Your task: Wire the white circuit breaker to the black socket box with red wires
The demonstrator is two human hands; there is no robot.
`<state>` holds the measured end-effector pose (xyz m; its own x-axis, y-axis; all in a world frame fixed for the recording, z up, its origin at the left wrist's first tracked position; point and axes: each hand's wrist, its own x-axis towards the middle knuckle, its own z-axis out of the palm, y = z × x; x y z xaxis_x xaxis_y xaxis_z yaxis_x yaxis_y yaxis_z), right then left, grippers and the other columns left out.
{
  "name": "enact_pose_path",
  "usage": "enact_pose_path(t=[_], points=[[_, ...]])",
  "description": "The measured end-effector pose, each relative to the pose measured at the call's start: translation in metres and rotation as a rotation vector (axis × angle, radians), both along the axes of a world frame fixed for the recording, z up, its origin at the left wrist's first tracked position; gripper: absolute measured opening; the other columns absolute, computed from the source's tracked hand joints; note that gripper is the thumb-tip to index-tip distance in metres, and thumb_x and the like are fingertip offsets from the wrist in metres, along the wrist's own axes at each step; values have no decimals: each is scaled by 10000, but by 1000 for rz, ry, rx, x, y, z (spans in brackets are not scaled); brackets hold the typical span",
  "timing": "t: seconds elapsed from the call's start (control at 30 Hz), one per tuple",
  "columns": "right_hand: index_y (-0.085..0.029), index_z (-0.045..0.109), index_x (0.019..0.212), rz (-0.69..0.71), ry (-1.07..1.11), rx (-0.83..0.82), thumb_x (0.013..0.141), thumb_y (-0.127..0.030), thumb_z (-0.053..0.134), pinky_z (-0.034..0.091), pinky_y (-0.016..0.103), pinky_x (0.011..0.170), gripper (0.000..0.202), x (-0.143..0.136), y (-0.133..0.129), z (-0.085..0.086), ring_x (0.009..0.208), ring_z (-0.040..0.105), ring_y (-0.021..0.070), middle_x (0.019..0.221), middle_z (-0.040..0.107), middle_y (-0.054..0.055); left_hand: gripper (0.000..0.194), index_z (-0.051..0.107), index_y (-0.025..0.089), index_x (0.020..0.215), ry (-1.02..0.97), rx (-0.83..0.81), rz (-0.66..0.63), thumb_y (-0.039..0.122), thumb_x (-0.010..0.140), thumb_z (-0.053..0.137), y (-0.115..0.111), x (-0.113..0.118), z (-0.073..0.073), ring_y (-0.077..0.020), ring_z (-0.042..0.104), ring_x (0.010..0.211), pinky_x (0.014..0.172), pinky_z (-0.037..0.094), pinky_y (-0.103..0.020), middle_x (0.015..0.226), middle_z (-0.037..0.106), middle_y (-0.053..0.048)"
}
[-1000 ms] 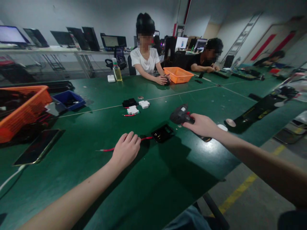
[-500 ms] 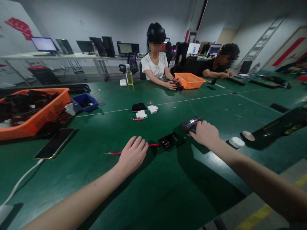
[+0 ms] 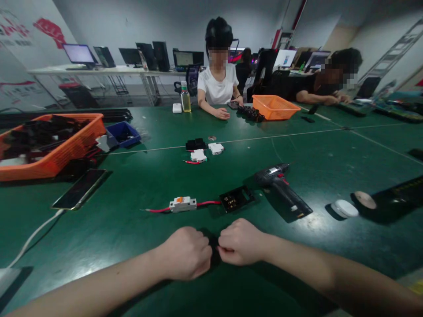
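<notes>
My left hand is curled into a fist near the table's front. Facing it a small gap away, my right hand is closed too, and I see nothing in either. Just beyond them lies a white circuit breaker with an orange lever, red wire at both ends. The right-hand wire runs to an open black plastic box with brass-coloured terminals inside. To the right of the box a black electric screwdriver with a red trigger rests on its side, apart from my hands.
More white breakers and a black part lie farther back. At left are an orange basket of dark parts, a blue bin and a phone on a cable. A round white object sits right. A co-worker sits opposite.
My right hand has let go of the electric screwdriver and moved left and nearer. My left hand has come off the circuit breaker, closing into a fist beside the right. The view has shifted slightly.
</notes>
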<state>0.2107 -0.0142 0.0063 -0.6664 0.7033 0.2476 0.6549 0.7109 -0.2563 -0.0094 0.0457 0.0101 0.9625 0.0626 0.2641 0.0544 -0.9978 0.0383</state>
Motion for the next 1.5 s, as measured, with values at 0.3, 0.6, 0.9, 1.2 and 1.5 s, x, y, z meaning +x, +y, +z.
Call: enact_pose_path(t=[0.3, 0.6, 0.9, 1.2, 1.5], points=[[-204, 549, 592, 25, 103, 15, 810, -295, 586, 226, 281, 472, 239, 8, 5, -9, 472, 494, 111, 545, 595, -42, 186, 465, 218, 637, 120, -110, -103, 261, 790, 564, 9, 7, -13, -156, 510, 514, 481, 254, -370, 560, 553, 19], [-201, 516, 598, 23, 77, -128, 802, -289, 638, 227, 276, 497, 254, 10, 7, -4, 497, 489, 108, 578, 614, -40, 213, 445, 210, 612, 77, -221, -74, 213, 801, 545, 12, 9, -9, -128, 495, 501, 476, 277, -344, 554, 543, 24], [-202, 508, 610, 44, 76, -157, 803, -291, 645, 240, 275, 502, 253, 11, 7, -3, 506, 468, 109, 586, 594, -45, 244, 476, 206, 603, 38, -235, -81, 207, 842, 522, 14, 11, -8, -119, 516, 503, 484, 305, -328, 550, 561, 21], [-202, 561, 695, 64, 83, -196, 889, -284, 552, 291, 281, 536, 211, 13, 7, -2, 553, 515, 113, 644, 607, -29, 228, 526, 211, 646, 43, -221, -75, 237, 871, 540, 15, 8, -7, -131, 548, 530, 505, 342, -322, 589, 595, 12], [-221, 400, 1456, 25, 58, -237, 928, -257, 500, 432, 273, 591, 539, 13, 4, 3, 703, 640, 155, 898, 692, 14, 188, 561, 199, 704, -44, -75, -269, 242, 887, 551, 15, 9, -1, -153, 553, 612, 566, 361, -348, 626, 577, -6]])
